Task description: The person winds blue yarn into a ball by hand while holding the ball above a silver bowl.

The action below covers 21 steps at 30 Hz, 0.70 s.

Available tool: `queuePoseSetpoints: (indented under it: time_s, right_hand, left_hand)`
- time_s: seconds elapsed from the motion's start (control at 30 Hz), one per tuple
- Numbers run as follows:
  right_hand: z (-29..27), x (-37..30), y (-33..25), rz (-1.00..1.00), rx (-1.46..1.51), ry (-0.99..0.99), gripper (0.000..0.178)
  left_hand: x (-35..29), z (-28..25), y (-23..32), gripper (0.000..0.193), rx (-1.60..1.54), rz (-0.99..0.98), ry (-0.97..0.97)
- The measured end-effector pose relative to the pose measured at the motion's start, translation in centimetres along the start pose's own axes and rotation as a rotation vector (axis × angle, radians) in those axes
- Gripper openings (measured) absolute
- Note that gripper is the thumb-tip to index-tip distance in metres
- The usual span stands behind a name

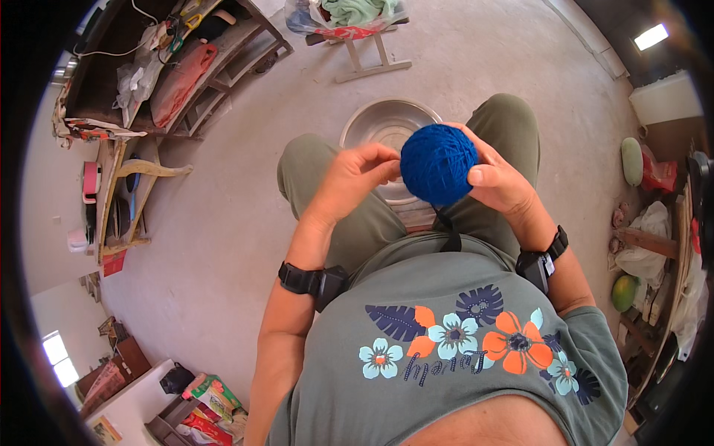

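A round ball of dark blue yarn (439,165) is held up over my lap. My right hand (504,178) grips it from the right, with the thumb on its near side and the fingers behind it. At the ball's left side, my left hand (357,177) has its thumb and fingertips pinched together. No strand can be made out between those fingers. Beneath both hands, between my knees, a shallow metal basin (357,128) stands on the floor, partly hidden by the ball and hands.
A plastic bag with green cloth (357,10) rests on a small wooden stool (372,65) ahead. Cluttered wooden shelving (216,89) stands at the far left. Along the right wall are a pale green gourd (632,161), plastic bags (645,241) and a green-yellow fruit (625,293).
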State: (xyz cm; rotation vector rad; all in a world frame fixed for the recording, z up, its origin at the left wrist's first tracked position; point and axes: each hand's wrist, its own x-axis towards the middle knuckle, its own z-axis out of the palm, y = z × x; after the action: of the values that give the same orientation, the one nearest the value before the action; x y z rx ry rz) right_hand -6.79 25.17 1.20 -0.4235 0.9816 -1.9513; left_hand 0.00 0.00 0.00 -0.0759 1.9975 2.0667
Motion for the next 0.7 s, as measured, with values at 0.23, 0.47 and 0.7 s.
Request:
queuePoseSetpoints:
  time_s: [0.23, 0.47, 0.7]
  right_hand:
    - [1.2, 0.8, 0.4, -0.065, 0.092, 0.202, 0.076]
    - [0.1, 1.2, 1.6, -0.033, -0.406, 0.455, 0.075]
    - [0.7, 0.2, 0.7, 0.202, -0.507, 0.133, 0.07]
  left_hand:
    - [-0.9, 1.7, -0.3, 0.015, 0.039, -0.114, -0.127]
    - [-1.3, 0.9, 1.0, 0.013, 0.0, -0.045, -0.353]
    - [-1.2, 0.1, 3.0, 0.007, -0.003, 0.027, -0.225]
